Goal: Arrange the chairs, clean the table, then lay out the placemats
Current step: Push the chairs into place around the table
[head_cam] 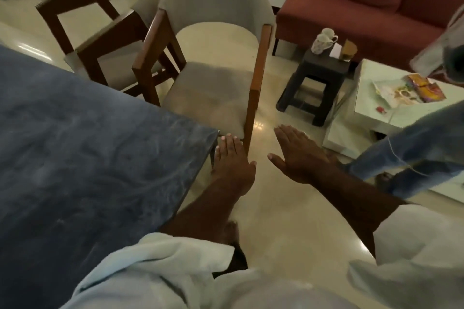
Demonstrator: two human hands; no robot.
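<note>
The left hand and right hand are held flat, nothing grasped, near the chair; two mugs are set on the stool.

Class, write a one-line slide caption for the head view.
Open left hand and right hand extend toward the nearer grey chair beside the blue table.
</note>
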